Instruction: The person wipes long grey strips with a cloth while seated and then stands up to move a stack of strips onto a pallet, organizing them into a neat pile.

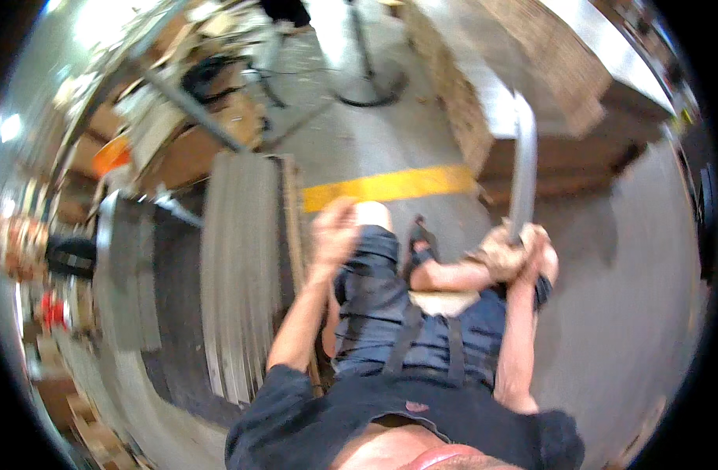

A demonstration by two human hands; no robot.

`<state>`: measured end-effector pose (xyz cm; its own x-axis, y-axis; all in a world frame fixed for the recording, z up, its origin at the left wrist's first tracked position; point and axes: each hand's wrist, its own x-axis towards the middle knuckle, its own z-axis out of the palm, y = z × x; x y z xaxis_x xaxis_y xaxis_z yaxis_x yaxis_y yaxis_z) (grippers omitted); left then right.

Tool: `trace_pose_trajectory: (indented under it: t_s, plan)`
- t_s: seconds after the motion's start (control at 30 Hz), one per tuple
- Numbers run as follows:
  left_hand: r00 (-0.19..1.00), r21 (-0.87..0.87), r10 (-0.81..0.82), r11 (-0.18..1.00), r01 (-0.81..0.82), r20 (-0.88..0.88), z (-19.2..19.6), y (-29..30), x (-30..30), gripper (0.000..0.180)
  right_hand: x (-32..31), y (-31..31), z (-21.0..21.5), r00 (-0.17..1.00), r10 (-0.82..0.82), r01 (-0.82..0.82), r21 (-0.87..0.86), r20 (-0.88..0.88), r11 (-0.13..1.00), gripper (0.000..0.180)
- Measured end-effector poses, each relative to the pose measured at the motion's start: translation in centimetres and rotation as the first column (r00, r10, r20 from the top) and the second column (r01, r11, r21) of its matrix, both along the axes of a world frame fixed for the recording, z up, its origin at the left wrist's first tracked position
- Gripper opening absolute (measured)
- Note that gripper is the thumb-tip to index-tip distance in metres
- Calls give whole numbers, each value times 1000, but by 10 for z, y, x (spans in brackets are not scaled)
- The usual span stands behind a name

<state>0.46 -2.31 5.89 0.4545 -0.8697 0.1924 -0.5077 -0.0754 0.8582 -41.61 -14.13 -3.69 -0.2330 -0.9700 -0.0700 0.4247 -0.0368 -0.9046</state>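
Note:
My left hand (335,235), bare and smeared by motion, is raised beside my left knee. It is near a stack of grey flat sheets (241,274); its fingers are too blurred to read. Beside my right knee, my bare right hand (537,249) looks closed. A crumpled tan thing (497,252), perhaps a glove or cloth, lies against it, and what the fingers grip is hidden. The lower end of a curved grey bar (523,168) meets the tan thing and this hand. A pale flat piece (445,302) shows between my thighs.
Large stacks of brown cardboard sheets (547,63) stand ahead to the right. A yellow stripe (390,186) crosses the concrete floor. At the left, a metal rail (194,110) slants over scrap cardboard, with an orange object (112,157) nearby. A round stand base (367,98) is further ahead.

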Motion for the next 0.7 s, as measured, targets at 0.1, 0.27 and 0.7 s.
trace_pose_trajectory:
  t_s: [0.1, 0.27, 0.7]
  plan:
    - [886, 106, -266, 939, 328, -381, -40, -54, -65, 35, 24, -6, 22, 925, 375, -379, 202, 59, 903, 34]
    - [431, -67, -375, 812, 579, -821, -77, -137, -178, 40, 31, 22, 31, 892, 431, -410, 156, -139, 899, 41]
    - [345, -8, -296, 769, 639, -891, -43, -124, -179, 27, 86, 68, 115, 794, -28, -203, -308, -608, 929, 20]
